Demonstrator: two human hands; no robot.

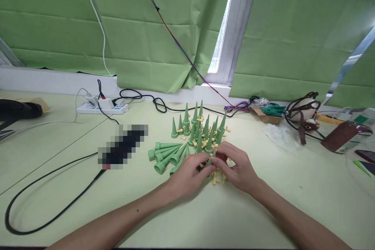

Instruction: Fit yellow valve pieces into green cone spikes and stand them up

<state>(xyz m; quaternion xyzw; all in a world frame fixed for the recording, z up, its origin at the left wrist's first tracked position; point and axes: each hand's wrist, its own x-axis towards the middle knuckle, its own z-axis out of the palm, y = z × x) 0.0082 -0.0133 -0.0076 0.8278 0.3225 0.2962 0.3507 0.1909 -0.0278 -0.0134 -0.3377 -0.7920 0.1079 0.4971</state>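
My left hand (189,174) is closed round a green plastic spike (211,160), tilted with its point up. Fingertips of my right hand (238,164) pinch the same spike near its tip; whether they also hold a small part is hidden. Just beyond the hands, several green cone spikes (186,115) stand upright, some with small yellow valve pieces (200,118) at their sides. To the left of them lies a fan of loose green spikes (166,155) with ribbed caps. More yellow pieces (215,179) lie on the table below my fingers.
A blurred-out dark object (123,146) with a black cable lies at left. Behind it is a white power strip (102,106). At right are a plastic bag (281,136), a cardboard box (266,115), a strapped pouch (303,111) and a dark red container (342,136).
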